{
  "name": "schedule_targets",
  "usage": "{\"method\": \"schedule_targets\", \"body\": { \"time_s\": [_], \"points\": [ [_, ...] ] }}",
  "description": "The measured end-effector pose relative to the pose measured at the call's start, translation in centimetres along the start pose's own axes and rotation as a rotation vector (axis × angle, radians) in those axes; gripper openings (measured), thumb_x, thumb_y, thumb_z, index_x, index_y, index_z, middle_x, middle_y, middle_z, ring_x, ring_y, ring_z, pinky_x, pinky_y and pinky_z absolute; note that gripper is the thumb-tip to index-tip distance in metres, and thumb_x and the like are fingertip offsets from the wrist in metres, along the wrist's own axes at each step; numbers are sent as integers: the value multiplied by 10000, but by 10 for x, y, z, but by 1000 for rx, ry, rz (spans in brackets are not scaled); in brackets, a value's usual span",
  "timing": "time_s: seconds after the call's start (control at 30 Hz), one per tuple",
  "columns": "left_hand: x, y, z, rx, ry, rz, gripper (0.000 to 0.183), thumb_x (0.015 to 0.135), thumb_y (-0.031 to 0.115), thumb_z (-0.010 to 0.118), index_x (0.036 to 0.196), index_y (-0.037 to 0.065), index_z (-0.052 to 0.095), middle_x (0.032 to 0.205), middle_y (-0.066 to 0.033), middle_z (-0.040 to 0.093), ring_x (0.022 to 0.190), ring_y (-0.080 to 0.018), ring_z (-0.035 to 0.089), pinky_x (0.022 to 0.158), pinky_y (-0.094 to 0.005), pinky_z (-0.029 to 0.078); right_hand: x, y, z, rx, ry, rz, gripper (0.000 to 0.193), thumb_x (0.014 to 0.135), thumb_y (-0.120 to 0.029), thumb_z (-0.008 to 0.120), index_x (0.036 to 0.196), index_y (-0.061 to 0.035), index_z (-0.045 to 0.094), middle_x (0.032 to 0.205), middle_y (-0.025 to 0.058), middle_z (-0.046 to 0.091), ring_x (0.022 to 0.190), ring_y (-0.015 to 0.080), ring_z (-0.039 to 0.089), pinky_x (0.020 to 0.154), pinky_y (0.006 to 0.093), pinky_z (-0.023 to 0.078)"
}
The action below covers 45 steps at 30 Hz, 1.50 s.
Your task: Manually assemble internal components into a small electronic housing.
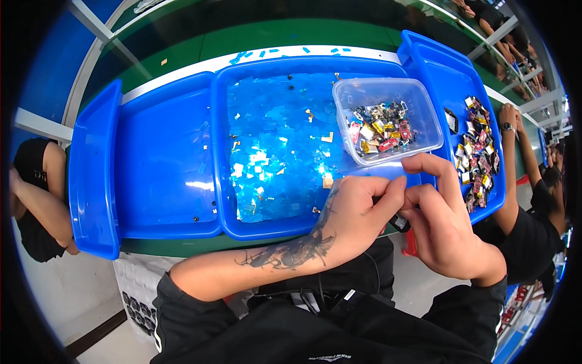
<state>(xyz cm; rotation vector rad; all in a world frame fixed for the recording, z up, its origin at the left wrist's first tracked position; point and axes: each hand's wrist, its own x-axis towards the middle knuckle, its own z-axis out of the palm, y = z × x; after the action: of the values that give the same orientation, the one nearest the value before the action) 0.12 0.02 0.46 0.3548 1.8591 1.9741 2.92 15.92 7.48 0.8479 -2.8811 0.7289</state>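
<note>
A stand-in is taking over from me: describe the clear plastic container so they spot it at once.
Find the wide middle tray in the row of blue trays. At its far right corner sits the clear plastic container, holding a pile of small mixed parts. It alone is colourless and see-through; the trays around it are opaque blue.

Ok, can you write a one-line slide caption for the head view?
Left hand and right hand close together in front of a clear tub of small mixed parts, among blue trays.
</note>
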Motion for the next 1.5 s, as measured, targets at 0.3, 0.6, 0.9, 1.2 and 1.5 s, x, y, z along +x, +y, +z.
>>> {"method": "schedule_targets", "body": {
  "time_s": [0.3,0.6,0.9,1.2,1.5],
  "points": [
    [3,-1,-2,-45,38,-11,436,998,279,515,737,-46,640,560,82,473,575,4,348,459,-243,294,-4,4,-8,240,159,94,88,795,77,565,838,4,538,1253,217,451,1079,294,531,945,395,423],
    [4,0,-1,-174,46,-43,465,1000,303,498,672,-15,586,494,0,487,468,-36,440,412,-267,325,-5,13,3,646,182,308,38,869,2,566,905,11,558,1252,187,482,1053,218,557,867,333,473],
    [3,-2,1,-252,10,-41,450,1003,317,490,740,-22,624,529,-5,524,478,-43,501,418,-242,373,-3,9,6,352,143,233,129,768,49,671,848,7,579,1213,194,511,924,250,610,746,304,510],
    [1,1,0,-165,11,-22,441,1006,307,488,745,-22,622,546,2,518,499,-36,486,437,-238,369,0,9,7,257,181,187,137,744,53,674,819,-11,580,1127,155,573,876,251,632,667,301,525],
    [1,7,-5,-237,-83,-83,317,980,250,529,918,-32,659,622,-5,578,542,-31,515,472,-226,398,-1,11,4,241,175,170,148,720,79,675,795,-2,576,1048,144,603,835,253,649,650,309,545]
  ]
}}
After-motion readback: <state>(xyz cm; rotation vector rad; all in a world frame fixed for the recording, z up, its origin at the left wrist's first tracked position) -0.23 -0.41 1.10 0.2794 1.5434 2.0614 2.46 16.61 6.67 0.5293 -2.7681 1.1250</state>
